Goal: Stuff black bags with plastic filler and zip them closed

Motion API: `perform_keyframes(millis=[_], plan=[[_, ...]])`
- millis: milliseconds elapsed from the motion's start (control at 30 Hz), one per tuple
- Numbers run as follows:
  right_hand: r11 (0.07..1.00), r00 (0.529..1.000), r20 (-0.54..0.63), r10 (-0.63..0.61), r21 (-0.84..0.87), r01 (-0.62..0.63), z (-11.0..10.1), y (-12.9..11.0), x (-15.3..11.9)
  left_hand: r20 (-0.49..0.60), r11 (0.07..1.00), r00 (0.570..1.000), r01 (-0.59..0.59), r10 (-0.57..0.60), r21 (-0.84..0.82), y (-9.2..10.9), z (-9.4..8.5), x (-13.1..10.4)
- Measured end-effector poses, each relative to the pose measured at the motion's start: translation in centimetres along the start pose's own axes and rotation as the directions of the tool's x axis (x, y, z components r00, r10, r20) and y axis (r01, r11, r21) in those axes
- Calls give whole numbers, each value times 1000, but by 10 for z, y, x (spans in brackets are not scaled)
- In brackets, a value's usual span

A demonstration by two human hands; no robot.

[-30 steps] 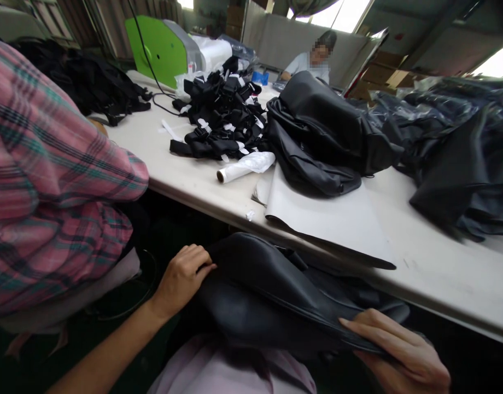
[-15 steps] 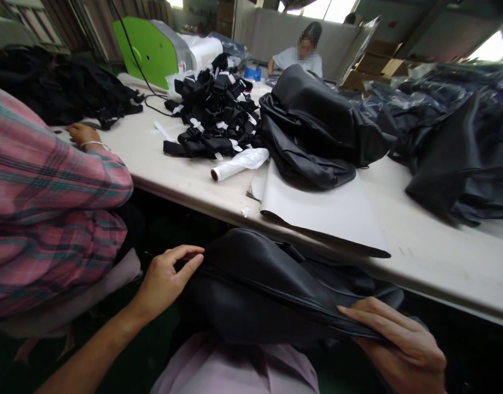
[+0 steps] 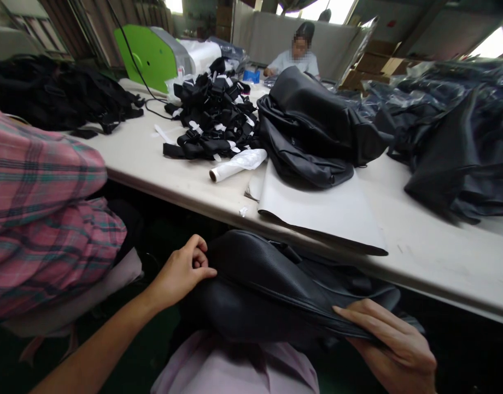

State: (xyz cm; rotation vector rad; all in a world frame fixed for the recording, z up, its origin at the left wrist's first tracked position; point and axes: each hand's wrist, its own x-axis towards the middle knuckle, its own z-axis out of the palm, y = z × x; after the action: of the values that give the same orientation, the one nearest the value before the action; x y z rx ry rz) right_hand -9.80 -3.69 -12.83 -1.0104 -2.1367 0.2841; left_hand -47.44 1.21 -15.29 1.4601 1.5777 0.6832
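A black leather-like backpack [image 3: 272, 279] lies across my lap, below the table edge, with a zipper seam running along its side. My right hand [image 3: 395, 339] is closed on the right end of that seam, thumb underneath and fingers on top. At the backpack's left end is my left hand [image 3: 189, 268]. Its fingers are curled but stand apart from the thumb, whose tip touches the black surface near the seam. Between that thumb and the fingers I see nothing held. The backpack's underside is hidden.
On the table [image 3: 186, 191] are a second black backpack [image 3: 313, 126] on a white sheet [image 3: 317, 210], a white roll [image 3: 237, 165] and a pile of black straps [image 3: 214, 115]. A person in a plaid shirt [image 3: 42, 180] sits at left; another person [image 3: 296, 57] sits across.
My left hand has shifted slightly right; its index finger has curled away from the thumb. My right hand keeps its hold. The neighbour's plaid arm has drawn back left, its hand now out of sight.
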Motion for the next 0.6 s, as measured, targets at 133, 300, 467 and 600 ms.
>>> perform_keyframes(millis=[133, 300, 467, 600], plan=[[1000, 1000, -3, -18, -23, 18, -3, 1, -2, 34, 979, 999, -26, 34, -201, -1, -15, -6], [996, 999, 19, -51, -78, 52, -8, 0, -2, -9, 987, 1000, -3, 1, -159, -18, -48, 2], [995, 999, 0, -36, -90, 36, -8, 3, -5, -72, 983, 997, 20, -34, -184, -47, -64, 17], [983, 991, -94, 94, -151, -108, -19, 7, -8, -229, 980, 972, 1, -47, -199, -70, -69, 10]])
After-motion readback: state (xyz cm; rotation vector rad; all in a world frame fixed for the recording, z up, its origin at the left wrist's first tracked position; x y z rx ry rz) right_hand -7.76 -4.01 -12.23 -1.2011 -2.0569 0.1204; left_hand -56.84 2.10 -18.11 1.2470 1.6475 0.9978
